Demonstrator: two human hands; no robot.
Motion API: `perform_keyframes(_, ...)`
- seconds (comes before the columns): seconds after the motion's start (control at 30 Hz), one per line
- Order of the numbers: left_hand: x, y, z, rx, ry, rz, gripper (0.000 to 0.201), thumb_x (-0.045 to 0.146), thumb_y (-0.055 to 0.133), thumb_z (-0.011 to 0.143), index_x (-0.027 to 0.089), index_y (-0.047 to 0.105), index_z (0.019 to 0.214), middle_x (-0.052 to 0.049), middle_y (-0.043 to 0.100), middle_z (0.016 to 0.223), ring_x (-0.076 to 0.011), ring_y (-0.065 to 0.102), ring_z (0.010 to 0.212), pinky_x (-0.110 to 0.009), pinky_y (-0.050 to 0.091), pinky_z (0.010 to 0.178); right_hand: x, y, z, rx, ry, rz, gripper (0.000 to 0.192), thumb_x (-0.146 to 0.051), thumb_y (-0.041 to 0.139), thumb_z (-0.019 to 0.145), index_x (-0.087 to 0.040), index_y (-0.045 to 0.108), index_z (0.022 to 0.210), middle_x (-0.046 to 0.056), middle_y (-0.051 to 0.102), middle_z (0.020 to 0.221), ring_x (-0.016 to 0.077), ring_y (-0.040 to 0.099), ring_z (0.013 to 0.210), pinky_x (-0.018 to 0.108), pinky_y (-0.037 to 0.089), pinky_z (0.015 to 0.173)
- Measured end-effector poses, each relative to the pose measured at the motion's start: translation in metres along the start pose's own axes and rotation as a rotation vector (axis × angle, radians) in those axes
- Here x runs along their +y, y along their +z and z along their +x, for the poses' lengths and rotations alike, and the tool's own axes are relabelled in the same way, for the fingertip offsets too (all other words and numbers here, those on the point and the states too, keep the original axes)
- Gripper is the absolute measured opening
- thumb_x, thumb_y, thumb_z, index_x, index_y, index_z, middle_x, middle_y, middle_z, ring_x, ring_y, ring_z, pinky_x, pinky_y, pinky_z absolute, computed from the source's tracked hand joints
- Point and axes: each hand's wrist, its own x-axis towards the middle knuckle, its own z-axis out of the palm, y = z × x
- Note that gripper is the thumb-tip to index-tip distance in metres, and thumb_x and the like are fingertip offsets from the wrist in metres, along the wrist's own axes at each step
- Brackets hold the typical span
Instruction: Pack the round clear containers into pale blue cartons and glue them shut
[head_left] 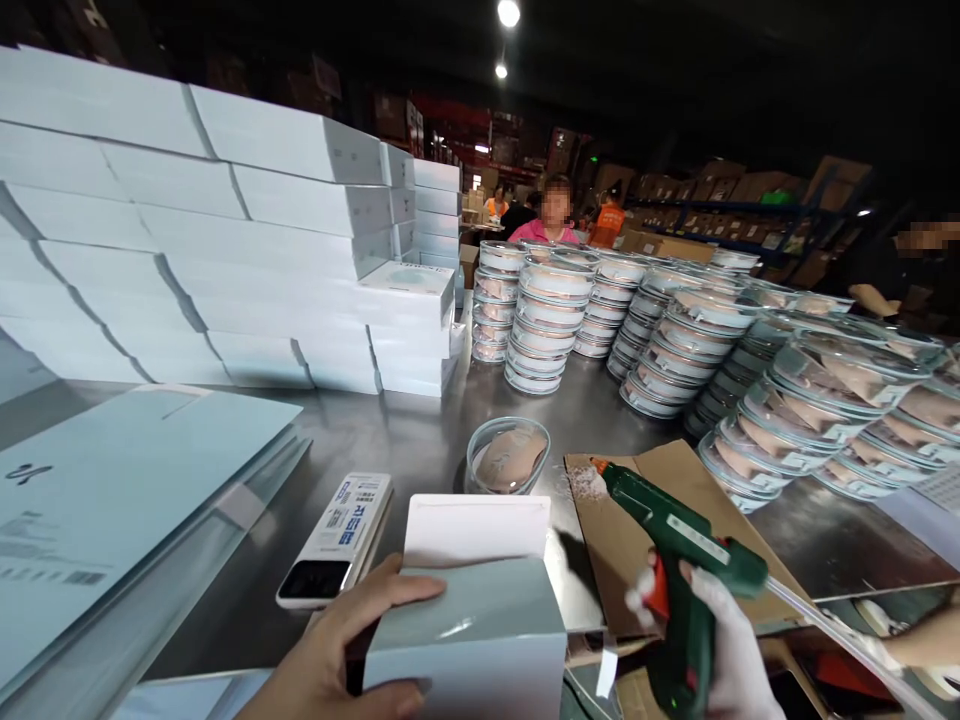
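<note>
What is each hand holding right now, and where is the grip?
The left hand grips the pale box by its left side. The gloved right hand holds the green glue gun by its handle, a finger at the orange trigger.

1. The left hand [341,650] runs off the bottom edge at the wrist; its palm is hidden behind the pale box [469,625], whose lower part the frame also cuts.
2. The gloved right hand [724,645] and the glue gun [679,560] lose their lower ends at the bottom edge (the grip is mostly covered by fingers).
3. Print on the flat cartons [105,500], cropped at left, is too small to read.
4. Contents of the stacked lidded bowls [757,360] blur together.
5. Faces of people [553,215] behind are blurred.
</note>
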Motion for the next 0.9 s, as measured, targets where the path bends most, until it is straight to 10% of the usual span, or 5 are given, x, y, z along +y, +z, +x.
perform_keyframes(0.17,-0.013,-0.001,0.003,-0.053,0.024,0.013,0.055,0.052,0.083,0.072,0.037,0.076,0.124,-0.007,0.070,0.140,-0.0395,0.062,0.131,-0.048,0.052,0.108,-0.002,-0.032,0.027,0.010,0.419,-0.036,0.054,-0.075,0.064,0.077,-0.022,0.075,0.079,0.010,0.079,0.074,0.0285,0.077,0.070,0.039,0.062,0.063)
perform_keyframes(0.3,-0.020,0.000,0.002,-0.082,-0.081,0.065,0.060,0.056,0.082,0.069,0.037,0.075,0.125,-0.009,0.066,0.145,-0.0448,0.049,0.142,-0.056,0.040,0.117,-0.001,-0.018,0.010,0.110,0.086,-0.312,0.039,-0.058,0.082,0.070,-0.026,0.073,0.092,0.005,0.075,0.069,0.0257,0.073,0.066,0.034,0.060,0.063)
perform_keyframes(0.5,0.002,0.014,0.006,-0.003,-0.103,-0.148,0.053,0.058,0.087,0.067,0.034,0.077,0.112,-0.008,0.056,0.153,-0.0430,0.051,0.138,-0.050,0.044,0.113,0.009,0.083,-0.010,-0.439,-0.378,0.018,0.113,-0.069,0.078,0.073,-0.040,0.016,0.162,0.013,0.066,0.138,0.0332,0.064,0.129,0.051,0.051,0.105)
perform_keyframes(0.7,0.019,0.026,0.007,0.174,-0.083,-0.463,0.054,0.052,0.087,0.074,0.031,0.057,0.115,-0.006,0.062,0.125,-0.0298,0.066,0.109,-0.038,0.057,0.089,0.009,0.090,-0.009,-0.591,-0.624,-0.268,0.066,-0.045,0.065,0.094,-0.038,0.040,0.156,0.011,0.074,0.117,0.0330,0.066,0.126,0.052,0.052,0.105)
perform_keyframes(0.9,0.010,0.008,0.016,-0.088,0.080,-0.132,0.030,0.050,0.074,0.088,0.034,0.076,0.113,-0.005,0.056,0.113,-0.0281,0.058,0.111,-0.038,0.050,0.101,-0.007,0.083,-0.008,-0.767,-0.723,-0.350,0.067,-0.022,0.076,0.086,-0.045,0.053,0.145,0.005,0.060,0.142,0.0251,0.057,0.134,0.038,0.049,0.110)
